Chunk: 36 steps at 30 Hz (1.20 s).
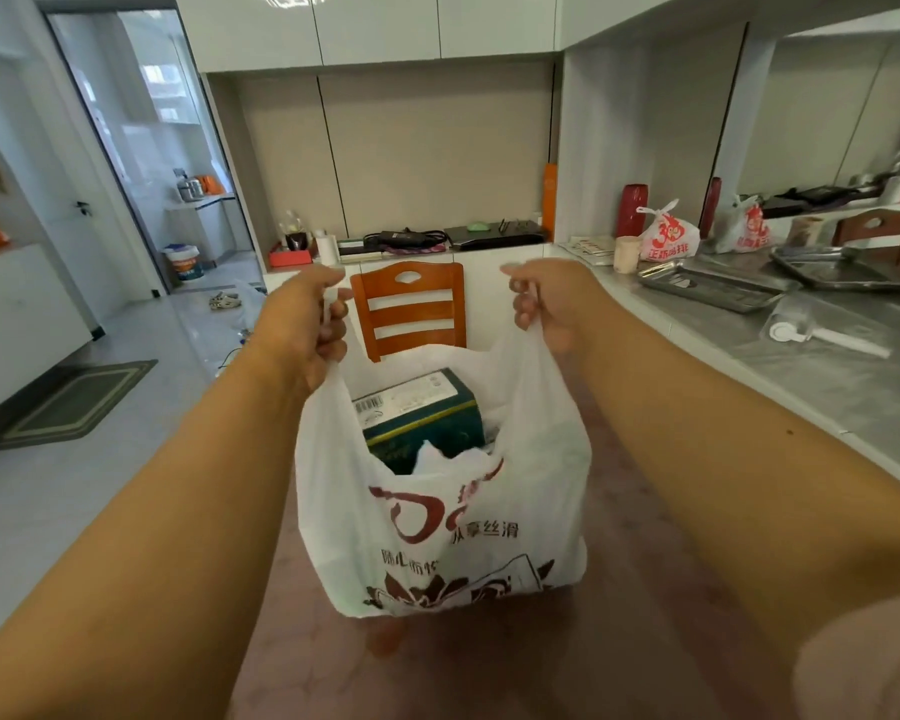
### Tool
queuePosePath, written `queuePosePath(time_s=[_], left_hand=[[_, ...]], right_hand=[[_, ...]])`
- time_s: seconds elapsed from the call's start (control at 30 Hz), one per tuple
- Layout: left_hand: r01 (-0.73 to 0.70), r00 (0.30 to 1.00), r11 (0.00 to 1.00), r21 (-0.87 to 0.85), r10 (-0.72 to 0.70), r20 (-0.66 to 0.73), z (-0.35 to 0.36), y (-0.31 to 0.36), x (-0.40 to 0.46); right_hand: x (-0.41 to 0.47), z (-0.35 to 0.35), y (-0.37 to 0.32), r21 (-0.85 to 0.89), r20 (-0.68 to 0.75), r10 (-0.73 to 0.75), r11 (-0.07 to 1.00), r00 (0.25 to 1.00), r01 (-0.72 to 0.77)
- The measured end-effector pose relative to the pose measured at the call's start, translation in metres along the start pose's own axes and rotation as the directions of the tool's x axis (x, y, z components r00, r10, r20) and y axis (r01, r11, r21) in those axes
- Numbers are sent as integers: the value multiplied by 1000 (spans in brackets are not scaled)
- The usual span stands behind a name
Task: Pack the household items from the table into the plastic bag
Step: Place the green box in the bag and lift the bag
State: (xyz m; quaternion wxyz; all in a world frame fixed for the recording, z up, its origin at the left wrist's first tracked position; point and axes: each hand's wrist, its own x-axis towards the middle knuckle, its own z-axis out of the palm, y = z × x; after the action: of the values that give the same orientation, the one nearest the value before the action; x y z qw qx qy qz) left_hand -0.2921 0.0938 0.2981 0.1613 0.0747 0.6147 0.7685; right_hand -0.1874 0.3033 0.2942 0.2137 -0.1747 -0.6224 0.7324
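Head view: two bare arms reach forward, left hand [302,324] and right hand [546,304] each with fingers curled tight around one handle of a white plastic bag [437,522], spreading it open above a reddish table [645,641]. Inside sits one dark green box [422,413]. One wooden chair [409,304] stands beyond.

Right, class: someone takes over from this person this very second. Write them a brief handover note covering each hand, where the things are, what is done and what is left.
Left hand: shut on the left handle of the plastic bag.
Right hand: shut on the right handle; the bag's mouth is held open.
Things: a green box and something white are already inside; the bag's base sits at the brown table.
Done: the visible table shows nothing left to pack.
Left: probably check the table outside the view, then close or carry the bag.
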Motion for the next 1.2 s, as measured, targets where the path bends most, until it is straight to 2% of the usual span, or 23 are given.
queuePosePath(time_s=[0.1,0.17,0.23,0.3,0.37,0.5,0.63,0.7,0.8,0.87,0.97,1.07,1.2], left_hand=[[-63,997,994,-86,66,32,3,20,4],[-73,996,994,-77,77,54,5,19,3],[-33,996,999,-18,34,78,6,2,3],[26,996,999,45,-30,81,5,-22,2],[60,994,996,61,-65,86,5,-39,-1],[53,995,997,59,-58,80,5,-37,0],[-4,994,995,104,-8,108,8,-28,0],[-46,992,997,55,39,117,8,-28,-4],[-117,990,991,-59,121,70,6,-27,-12],[-134,989,990,-43,136,50,3,-30,-13],[-74,993,994,75,67,92,0,-41,-18],[7,996,998,60,-12,87,3,-47,-21],[41,996,990,131,-52,78,5,-48,-17]], right_hand=[[7,3,-17,24,-7,-63,998,998,63],[16,6,-19,-99,-29,-61,993,998,58],[23,10,-8,-296,-76,47,953,996,-68],[27,11,13,-485,-168,184,840,968,-244],[30,9,34,-548,-170,225,787,959,-282],[29,13,41,-546,-143,163,809,976,-215],[29,18,23,-497,-199,147,837,969,-229],[25,13,12,-436,-230,131,872,964,-222],[14,3,-5,-293,-255,18,952,967,-95],[6,-1,-4,-296,-240,-34,955,970,-39],[-5,0,15,-402,-216,80,901,973,-163],[-9,-3,33,-384,-191,86,910,978,-155],[-7,-1,38,-395,-193,99,903,976,-169]])
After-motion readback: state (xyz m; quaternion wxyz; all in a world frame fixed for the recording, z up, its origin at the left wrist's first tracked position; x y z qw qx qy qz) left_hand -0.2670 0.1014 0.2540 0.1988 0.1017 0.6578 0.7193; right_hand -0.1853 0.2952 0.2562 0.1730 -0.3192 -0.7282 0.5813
